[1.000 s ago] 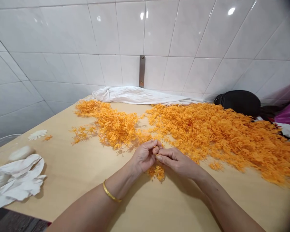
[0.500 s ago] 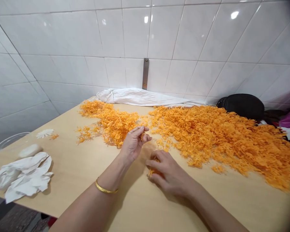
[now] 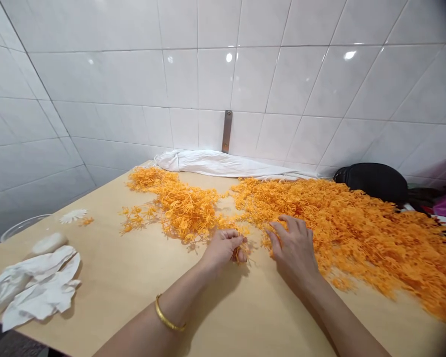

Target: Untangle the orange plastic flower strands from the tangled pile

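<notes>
In front of me, my left hand (image 3: 226, 250) is closed in a pinch on small orange artificial flower pieces (image 3: 240, 254), spiky and partly hidden by the fingers. To its right, my right hand (image 3: 293, 248) has its fingers spread and curved over the near edge of the large orange pile (image 3: 357, 228). Its fingertips are at loose pieces there; I see nothing gripped in them. Beyond my left hand lies a smaller heap of orange flower pieces, some on branching stems (image 3: 184, 206).
A few orange sprigs (image 3: 134, 218) lie left of the small heap. Farther left are a white flower-shaped piece (image 3: 73, 215), a white rounded object (image 3: 49, 243) and crumpled white tissue (image 3: 40, 287). White cloth (image 3: 211, 162) lines the tiled wall; a black case (image 3: 373, 181) sits at the back right.
My right hand has moved right and away from me to the large pile, its fingers opening out. My left hand has shifted slightly right, still pinching orange pieces. The view has tilted up.
</notes>
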Demonstrator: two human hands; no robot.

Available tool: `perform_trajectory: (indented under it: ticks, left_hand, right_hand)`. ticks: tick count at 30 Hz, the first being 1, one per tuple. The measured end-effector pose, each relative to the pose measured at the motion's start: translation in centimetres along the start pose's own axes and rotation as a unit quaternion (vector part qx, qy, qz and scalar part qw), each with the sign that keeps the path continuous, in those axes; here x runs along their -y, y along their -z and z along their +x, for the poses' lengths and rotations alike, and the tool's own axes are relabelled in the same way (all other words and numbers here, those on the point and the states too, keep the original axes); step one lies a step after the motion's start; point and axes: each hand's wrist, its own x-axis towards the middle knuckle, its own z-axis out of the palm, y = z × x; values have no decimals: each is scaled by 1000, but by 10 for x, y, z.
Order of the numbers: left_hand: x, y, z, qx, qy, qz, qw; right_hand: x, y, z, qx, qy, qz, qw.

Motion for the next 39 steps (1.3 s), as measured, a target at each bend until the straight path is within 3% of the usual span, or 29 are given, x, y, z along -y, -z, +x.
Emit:
perform_trajectory:
  ticks: [3, 9, 13, 17, 23, 27, 31, 37, 39]
  left_hand:
    - [1, -4, -4, -12, 33, -2, 999]
    - [4, -11, -6, 8, 93, -139, 986]
    - [7, -10, -3, 21, 139, -248, 959]
    - [6, -7, -3, 21, 191, -309, 932]
    - [5, -13, -7, -21, 140, -226, 964]
    - [9, -17, -8, -27, 103, -206, 973]
    - [12, -19, -9, -28, 77, -172, 982]
    - [14, -22, -11, -20, 59, -155, 986]
    - [14, -22, -11, -14, 50, -151, 987]
  right_hand:
    - [10, 6, 1, -38, -18, 157, 987]
    - [22, 3, -3, 92, -149, 392, 903]
    - [17, -6, -4, 106, -243, 451, 852]
    - [15, -7, -2, 144, -317, 553, 757]
    - [21, -1, 1, 173, -371, 674, 615]
    - [22, -1, -1, 188, -389, 706, 561]
    - [23, 2, -1, 227, -368, 715, 549]
    - [28, 5, -2, 275, -310, 709, 571]
    - [30, 3, -5, 269, -288, 703, 592]
